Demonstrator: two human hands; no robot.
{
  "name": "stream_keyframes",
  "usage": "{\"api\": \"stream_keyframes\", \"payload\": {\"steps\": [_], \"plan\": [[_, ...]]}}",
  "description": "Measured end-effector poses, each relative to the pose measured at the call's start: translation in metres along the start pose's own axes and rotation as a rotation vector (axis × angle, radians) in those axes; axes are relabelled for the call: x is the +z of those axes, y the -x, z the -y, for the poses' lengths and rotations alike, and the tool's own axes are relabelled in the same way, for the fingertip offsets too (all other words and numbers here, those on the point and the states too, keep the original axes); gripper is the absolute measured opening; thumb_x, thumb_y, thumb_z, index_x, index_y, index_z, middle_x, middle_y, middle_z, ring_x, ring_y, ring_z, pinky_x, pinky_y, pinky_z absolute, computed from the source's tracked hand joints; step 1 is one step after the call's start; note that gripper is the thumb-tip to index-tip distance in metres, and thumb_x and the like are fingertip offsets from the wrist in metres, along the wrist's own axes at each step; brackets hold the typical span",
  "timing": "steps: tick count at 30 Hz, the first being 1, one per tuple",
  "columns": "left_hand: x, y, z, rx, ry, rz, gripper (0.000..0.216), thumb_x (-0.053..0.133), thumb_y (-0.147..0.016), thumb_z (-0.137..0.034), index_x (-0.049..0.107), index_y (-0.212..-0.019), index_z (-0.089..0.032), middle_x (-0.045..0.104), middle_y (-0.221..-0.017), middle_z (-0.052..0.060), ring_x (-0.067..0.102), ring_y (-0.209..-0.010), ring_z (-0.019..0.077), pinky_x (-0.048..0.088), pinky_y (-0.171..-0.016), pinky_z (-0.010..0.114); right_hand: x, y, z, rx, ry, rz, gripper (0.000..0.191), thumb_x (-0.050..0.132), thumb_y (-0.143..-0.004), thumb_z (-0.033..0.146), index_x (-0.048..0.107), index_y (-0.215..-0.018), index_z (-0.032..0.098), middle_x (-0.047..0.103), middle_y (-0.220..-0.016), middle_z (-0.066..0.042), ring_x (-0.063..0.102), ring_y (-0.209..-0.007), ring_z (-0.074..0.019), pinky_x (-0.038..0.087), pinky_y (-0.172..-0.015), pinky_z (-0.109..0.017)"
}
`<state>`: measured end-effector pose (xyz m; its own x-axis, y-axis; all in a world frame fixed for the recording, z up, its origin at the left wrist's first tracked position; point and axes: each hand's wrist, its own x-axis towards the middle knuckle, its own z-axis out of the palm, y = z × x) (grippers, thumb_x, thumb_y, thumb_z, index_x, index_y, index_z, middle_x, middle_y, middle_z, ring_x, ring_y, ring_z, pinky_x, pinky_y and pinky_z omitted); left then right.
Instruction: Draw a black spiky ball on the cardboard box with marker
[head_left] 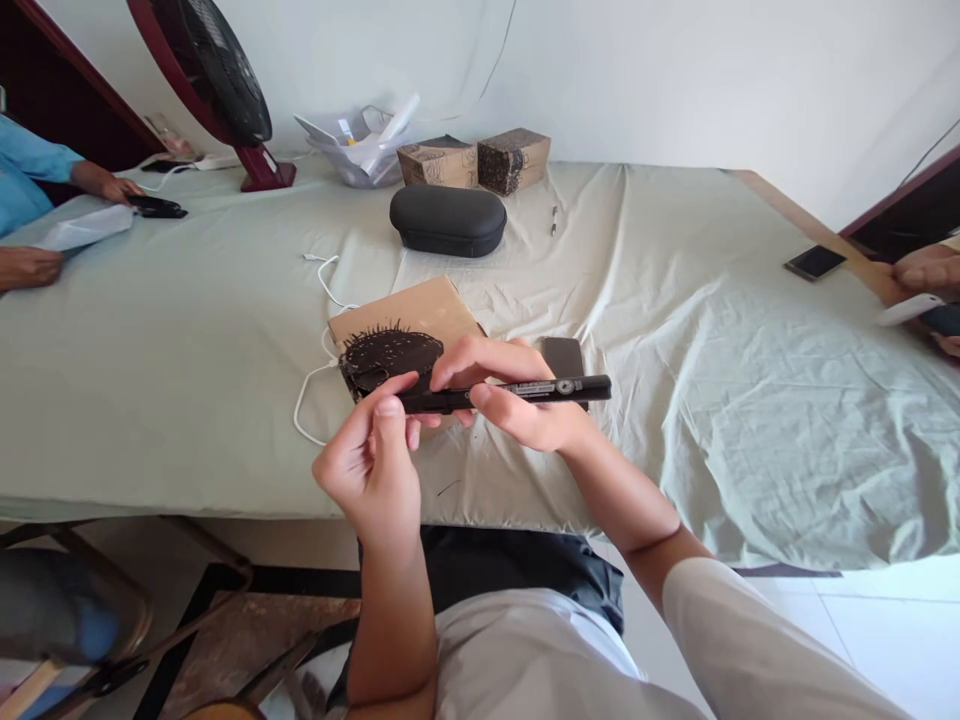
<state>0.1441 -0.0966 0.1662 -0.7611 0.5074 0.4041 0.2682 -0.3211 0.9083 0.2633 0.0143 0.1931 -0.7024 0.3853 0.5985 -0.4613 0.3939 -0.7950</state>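
A black marker pen (525, 391) lies sideways in front of me, held in both hands above the near part of the table. My left hand (379, 450) pinches its left end, the cap side, between thumb and fingers. Around its barrel, my right hand (517, 395) has thumb and fingers closed. Whether the cap is fully on cannot be made out. Just beyond my hands sits a brown cardboard box (427, 305) with a dense black scribbled patch (394, 352) on its top. A dark flat phone-like object (562, 357) shows partly behind my right hand.
Toward the back are a black hard case (448, 222), two marked cardboard boxes (517, 160), a plastic basket (360, 160) and a fan (262, 172). A white cable (298, 405) curls beside the box. Other people's hands (112, 188) appear at left and right; a phone (815, 263) lies right.
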Motion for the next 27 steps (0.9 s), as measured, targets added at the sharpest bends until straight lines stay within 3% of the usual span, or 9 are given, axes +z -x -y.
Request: {"api": "stream_keyframes", "payload": {"steps": [9,14,17,19,20,21,23,25,27], "plan": [[0.003,0.008,0.016,0.07,0.034,0.2,0.037,0.073,-0.102,-0.039,0.078,-0.138,-0.031,0.08,-0.102,0.004,0.078,-0.084,0.0213,0.066,-0.076,0.035,-0.002,-0.002,0.003,0.008,0.129,-0.012,0.015,0.051,-0.104,0.023,0.066,-0.101,0.021,0.07,-0.081,0.004,0.064,-0.068,-0.0088,0.052,-0.072,-0.023],[0.007,0.012,0.016,0.08,0.022,0.396,0.061,0.074,-0.1,-0.037,0.061,-0.159,-0.032,0.077,-0.094,0.004,0.076,-0.089,0.0214,0.062,-0.073,0.034,-0.019,-0.007,0.004,0.113,0.142,-0.164,0.041,0.054,-0.11,0.048,0.066,-0.083,0.019,0.063,-0.074,0.003,0.055,-0.062,-0.0092,0.05,-0.065,-0.024],[0.002,0.008,0.013,0.248,-0.039,0.266,0.063,0.077,-0.095,-0.028,0.064,-0.156,-0.034,0.076,-0.092,0.003,0.07,-0.08,0.0194,0.056,-0.069,0.034,-0.04,-0.009,0.001,0.188,0.293,-0.369,0.061,0.044,-0.112,0.061,0.059,-0.068,0.021,0.055,-0.066,0.001,0.054,-0.065,-0.0122,0.052,-0.069,-0.026],[-0.006,-0.004,0.013,0.456,-0.131,0.073,0.055,0.083,-0.087,-0.031,0.077,-0.142,-0.033,0.076,-0.096,0.006,0.069,-0.082,0.0225,0.057,-0.079,0.043,-0.058,-0.009,-0.008,0.275,0.368,-0.482,0.066,0.043,-0.111,0.067,0.048,-0.061,0.023,0.046,-0.06,0.002,0.05,-0.061,-0.0126,0.051,-0.068,-0.027],[-0.01,-0.013,0.012,0.546,-0.227,0.048,0.058,0.088,-0.082,-0.037,0.078,-0.139,-0.033,0.077,-0.107,0.009,0.07,-0.097,0.0294,0.056,-0.092,0.051,-0.067,-0.008,-0.015,0.346,0.393,-0.512,0.066,0.045,-0.11,0.068,0.043,-0.061,0.025,0.043,-0.058,0.003,0.048,-0.058,-0.0124,0.05,-0.066,-0.028],[-0.015,-0.025,0.012,0.608,-0.345,0.087,0.07,0.091,-0.076,-0.046,0.076,-0.143,-0.031,0.076,-0.125,0.014,0.066,-0.122,0.0404,0.049,-0.11,0.062,-0.076,-0.008,-0.024,0.437,0.414,-0.518,0.064,0.048,-0.109,0.068,0.039,-0.062,0.026,0.041,-0.057,0.004,0.046,-0.055,-0.0121,0.048,-0.062,-0.028],[-0.023,-0.051,0.012,0.531,-0.657,0.394,0.101,0.093,-0.068,-0.06,0.061,-0.159,-0.03,0.05,-0.169,0.019,0.038,-0.157,0.056,0.022,-0.127,0.077,-0.09,-0.007,-0.043,0.648,0.467,-0.453,0.055,0.054,-0.107,0.063,0.041,-0.069,0.026,0.042,-0.058,0.005,0.045,-0.052,-0.0119,0.043,-0.055,-0.027],[-0.025,-0.082,0.014,0.385,-0.868,0.676,0.112,0.093,-0.065,-0.065,0.052,-0.165,-0.035,0.03,-0.182,0.019,0.022,-0.164,0.0623,0.012,-0.123,0.087,-0.099,-0.007,-0.064,0.81,0.593,-0.315,0.037,0.056,-0.107,0.049,0.05,-0.08,0.024,0.054,-0.067,0.004,0.051,-0.056,-0.0134,0.044,-0.056,-0.027],[-0.021,-0.112,0.017,0.315,-0.967,0.734,0.127,0.1,-0.049,-0.065,0.054,-0.163,-0.035,0.038,-0.178,0.021,0.029,-0.161,0.0638,0.013,-0.121,0.09,-0.103,-0.007,-0.081,0.873,0.741,-0.195,0.014,0.055,-0.104,0.029,0.06,-0.095,0.02,0.068,-0.087,-0.002,0.063,-0.073,-0.0167,0.052,-0.068,-0.029]]}}
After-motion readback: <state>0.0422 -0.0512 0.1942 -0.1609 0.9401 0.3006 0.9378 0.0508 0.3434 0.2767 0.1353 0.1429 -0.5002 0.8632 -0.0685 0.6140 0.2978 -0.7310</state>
